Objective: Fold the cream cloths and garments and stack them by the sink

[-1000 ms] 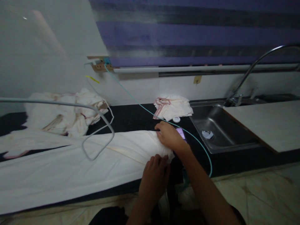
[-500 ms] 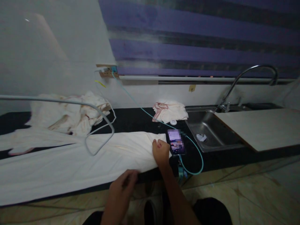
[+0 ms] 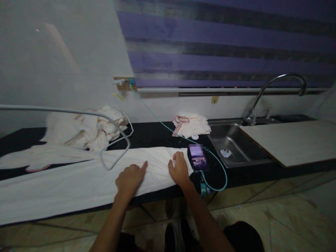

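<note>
A person stood at a dark countertop [image 3: 154,134] with a long white cloth [image 3: 78,178] laid flat along its front edge. Both hands lay palm down on the cloth near its right end: the left hand [image 3: 130,179] with fingers together and stretched forward, the right hand [image 3: 179,168] spread flat just beside the cloth's end, neither pinching anything. The work looked like smoothing the fabric, and it would go best with flat, even pressure drawn outward from the middle, so that creases ran off the edges and the cloth did not slip off the counter's front. Just to the right of the right hand lay a phone [image 3: 197,157] with a lit screen, joined to a teal cable [image 3: 157,120] running up to a wall socket [image 3: 125,84]. A heap of crumpled white cloths [image 3: 86,127] sat at the back left, and a small folded cloth [image 3: 191,124] lay beside a steel sink [image 3: 236,143] with a curved tap [image 3: 273,87]. A pale board [image 3: 288,141] covered part of the sink. A grey bent wire [image 3: 115,131] crossed the near view. Purple striped blinds [image 3: 223,42] hung above, and the room was dim, with a tiled floor [image 3: 275,217].
</note>
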